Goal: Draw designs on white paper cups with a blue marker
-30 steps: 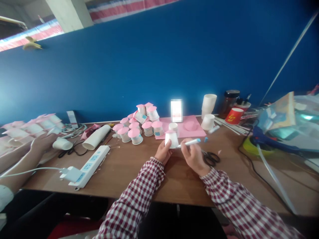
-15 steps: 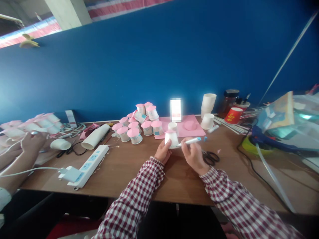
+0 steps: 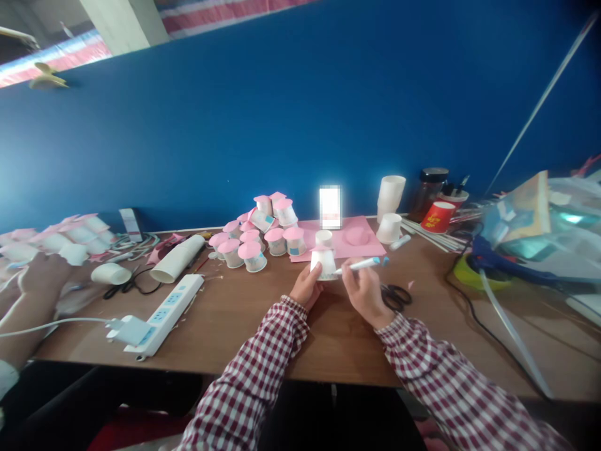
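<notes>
My left hand [image 3: 306, 287] grips a small upturned white paper cup with a pink top [image 3: 323, 260], thumb on its front. My right hand [image 3: 365, 291] is closed round a white marker with a blue end [image 3: 361, 265]; its tip touches the cup's right side. Both hands rest over the brown table [image 3: 263, 326] near its middle. Just behind the cup lie a pink paper sheet [image 3: 366, 247] and another small white cup [image 3: 323, 238].
A heap of pink-topped cups [image 3: 256, 238] stands to the left, black scissors [image 3: 397, 294] to the right. A white power strip [image 3: 162, 313], a paper roll [image 3: 177, 258], stacked white cups [image 3: 390, 197], a red cup [image 3: 436, 218]. Another person's hand [image 3: 40, 275] works at far left.
My hands, cup and marker have hardly shifted. The other person's hand at the left has drawn back further left.
</notes>
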Motion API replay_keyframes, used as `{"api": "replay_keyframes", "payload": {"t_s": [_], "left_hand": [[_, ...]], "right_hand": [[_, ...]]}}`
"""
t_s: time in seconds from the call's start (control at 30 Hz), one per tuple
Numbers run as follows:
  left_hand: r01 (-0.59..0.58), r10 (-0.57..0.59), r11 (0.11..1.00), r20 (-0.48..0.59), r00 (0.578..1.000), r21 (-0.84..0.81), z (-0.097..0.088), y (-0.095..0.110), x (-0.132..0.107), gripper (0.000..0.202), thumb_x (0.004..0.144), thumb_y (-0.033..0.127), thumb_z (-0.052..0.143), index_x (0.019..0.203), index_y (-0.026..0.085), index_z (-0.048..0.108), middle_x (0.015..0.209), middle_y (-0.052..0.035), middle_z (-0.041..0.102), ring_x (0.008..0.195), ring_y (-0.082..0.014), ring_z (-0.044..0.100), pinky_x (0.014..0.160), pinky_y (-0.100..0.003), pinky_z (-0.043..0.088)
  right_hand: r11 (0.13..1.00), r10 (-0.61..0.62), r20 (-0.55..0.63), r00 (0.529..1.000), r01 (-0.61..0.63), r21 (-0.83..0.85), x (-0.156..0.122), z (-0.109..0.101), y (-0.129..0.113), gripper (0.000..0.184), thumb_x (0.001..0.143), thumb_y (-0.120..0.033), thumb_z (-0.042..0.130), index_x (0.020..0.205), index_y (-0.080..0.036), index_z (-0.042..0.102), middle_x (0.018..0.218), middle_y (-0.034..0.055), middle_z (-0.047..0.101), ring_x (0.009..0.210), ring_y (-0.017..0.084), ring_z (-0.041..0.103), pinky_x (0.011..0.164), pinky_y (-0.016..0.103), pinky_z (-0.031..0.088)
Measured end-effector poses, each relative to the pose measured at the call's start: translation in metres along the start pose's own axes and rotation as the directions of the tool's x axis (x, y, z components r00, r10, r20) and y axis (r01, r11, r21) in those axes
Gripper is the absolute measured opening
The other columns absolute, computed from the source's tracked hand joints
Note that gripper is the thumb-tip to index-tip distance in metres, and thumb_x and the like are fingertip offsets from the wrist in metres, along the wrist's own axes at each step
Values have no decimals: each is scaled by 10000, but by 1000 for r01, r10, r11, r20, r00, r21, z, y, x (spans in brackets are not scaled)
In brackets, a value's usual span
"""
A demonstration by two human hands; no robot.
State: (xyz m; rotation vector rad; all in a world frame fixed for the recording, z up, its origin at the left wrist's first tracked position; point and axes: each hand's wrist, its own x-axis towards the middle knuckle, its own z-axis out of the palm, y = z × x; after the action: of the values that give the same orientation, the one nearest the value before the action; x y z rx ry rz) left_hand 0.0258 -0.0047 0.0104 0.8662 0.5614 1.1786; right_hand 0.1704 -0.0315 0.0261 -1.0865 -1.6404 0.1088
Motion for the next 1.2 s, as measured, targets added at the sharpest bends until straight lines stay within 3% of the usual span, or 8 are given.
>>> {"api": "replay_keyframes", "payload": {"t_s": [0.43, 0.8, 1.2], "left_hand": [[-2, 2, 1000, -18, 1000, -1, 1, 1, -1, 406, 775, 394, 639, 1068, 114, 611, 951, -107, 669, 864, -198, 621, 768, -321, 464], [-19, 17, 999, -64, 998, -34, -1, 0, 1, 395, 782, 378, 635, 1059, 96, 618, 931, -112, 681, 867, -205, 631, 815, -345, 468], [33, -37, 998, -87, 996, -46, -1, 1, 0, 389, 766, 384, 651, 1026, 95, 625, 928, -109, 673, 868, -204, 626, 832, -352, 464]], "right_hand": [[1000, 3, -19, 1000, -3, 0, 0, 0, -1, 147, 911, -280, 428, 851, -186, 524, 750, 62, 615, 682, 184, 587, 655, 305, 468], [1000, 15, 54, 998, -14, -14, 3, -2, -4, 175, 909, -297, 420, 822, -182, 519, 706, 56, 616, 646, 180, 584, 622, 288, 454], [1000, 25, 2, 1000, -25, 4, 2, -2, -3, 172, 906, -309, 431, 842, -186, 533, 741, 69, 635, 671, 195, 605, 634, 305, 469]]}}
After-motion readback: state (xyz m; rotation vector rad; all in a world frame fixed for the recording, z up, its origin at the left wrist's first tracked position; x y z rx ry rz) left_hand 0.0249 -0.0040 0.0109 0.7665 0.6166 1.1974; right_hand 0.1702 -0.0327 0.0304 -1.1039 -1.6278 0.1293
